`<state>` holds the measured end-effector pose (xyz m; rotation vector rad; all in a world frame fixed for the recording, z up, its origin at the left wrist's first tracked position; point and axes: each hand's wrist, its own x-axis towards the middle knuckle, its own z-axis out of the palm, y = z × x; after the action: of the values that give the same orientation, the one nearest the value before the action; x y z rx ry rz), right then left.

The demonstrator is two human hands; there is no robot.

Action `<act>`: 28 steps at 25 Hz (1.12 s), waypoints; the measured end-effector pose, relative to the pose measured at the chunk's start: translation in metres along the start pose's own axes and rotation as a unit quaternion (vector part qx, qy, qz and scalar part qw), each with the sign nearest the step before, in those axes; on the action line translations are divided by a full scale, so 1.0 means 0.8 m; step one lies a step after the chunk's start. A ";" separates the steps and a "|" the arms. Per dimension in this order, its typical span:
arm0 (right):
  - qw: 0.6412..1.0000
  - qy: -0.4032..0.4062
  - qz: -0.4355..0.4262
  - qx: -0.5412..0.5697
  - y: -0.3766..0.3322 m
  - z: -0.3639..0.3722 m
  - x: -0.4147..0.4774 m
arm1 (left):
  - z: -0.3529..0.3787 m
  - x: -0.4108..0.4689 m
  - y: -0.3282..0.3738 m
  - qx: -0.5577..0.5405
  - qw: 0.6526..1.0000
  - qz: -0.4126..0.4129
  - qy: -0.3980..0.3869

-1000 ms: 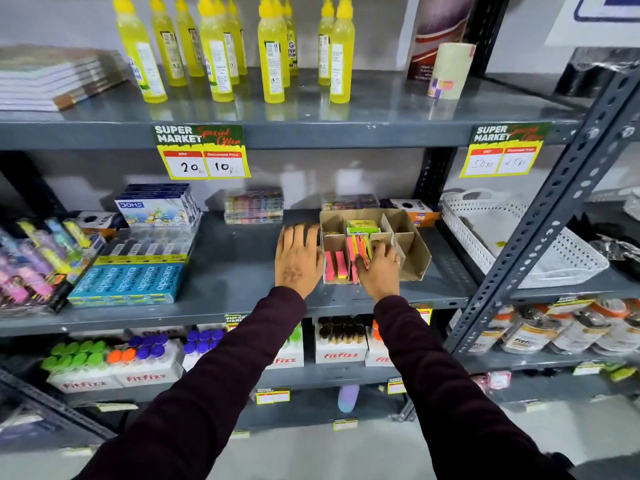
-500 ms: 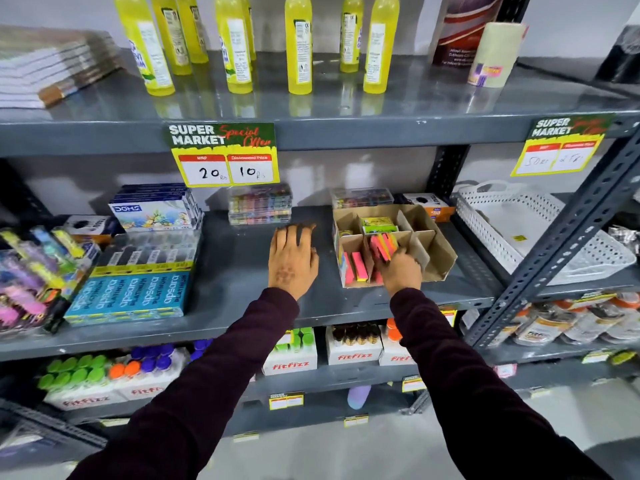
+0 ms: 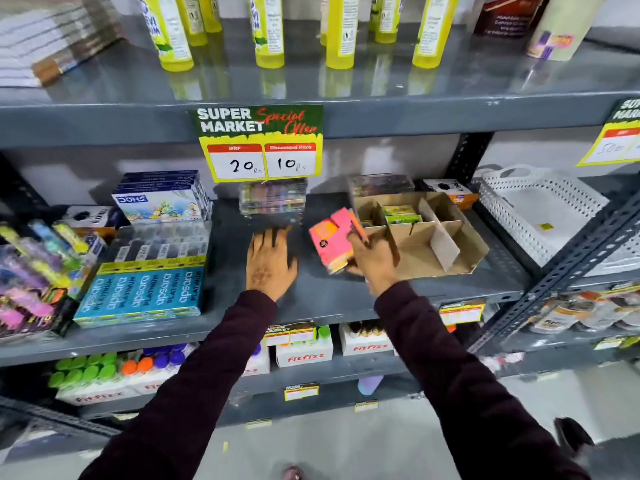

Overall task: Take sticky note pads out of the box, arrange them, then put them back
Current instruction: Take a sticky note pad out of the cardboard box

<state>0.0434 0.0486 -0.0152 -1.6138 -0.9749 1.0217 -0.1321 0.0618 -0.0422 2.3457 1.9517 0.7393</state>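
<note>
A brown cardboard box point(image 3: 446, 245) with dividers stands on the middle grey shelf point(image 3: 322, 296). Green sticky note pads point(image 3: 400, 214) remain in its back left compartment. My right hand point(image 3: 372, 261) grips a stack of pink and orange sticky note pads point(image 3: 332, 242), held just left of the box and above the shelf. My left hand point(image 3: 270, 261) lies flat on the bare shelf, palm down, fingers spread, a little left of the stack.
Blue pencil boxes point(image 3: 142, 296) and a stack of colour boxes point(image 3: 162, 199) sit to the left. Clear packs point(image 3: 273, 199) lie behind my left hand. A white perforated basket point(image 3: 540, 216) stands right of the box. Yellow bottles point(image 3: 270, 32) line the shelf above.
My right hand has lifted the pink and orange pads out of the box's front left compartment and carried them left. The left hand has stayed flat on the shelf.
</note>
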 end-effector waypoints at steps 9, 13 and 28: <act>0.992 0.084 0.056 -0.070 0.063 0.050 -0.026 | 0.011 -0.053 -0.109 0.003 0.961 0.042 -0.274; 0.969 0.077 -0.048 -0.229 0.066 0.071 -0.066 | 0.030 -0.069 -0.119 0.090 0.942 0.069 -0.314; 0.824 0.011 -0.132 -0.551 0.052 0.076 -0.009 | 0.041 -0.089 -0.122 0.134 0.972 0.021 -0.191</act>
<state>-0.0110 0.0507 -0.0657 -2.2609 -1.9091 0.1625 -0.2191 0.0271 -0.1251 2.4404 1.9301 0.0088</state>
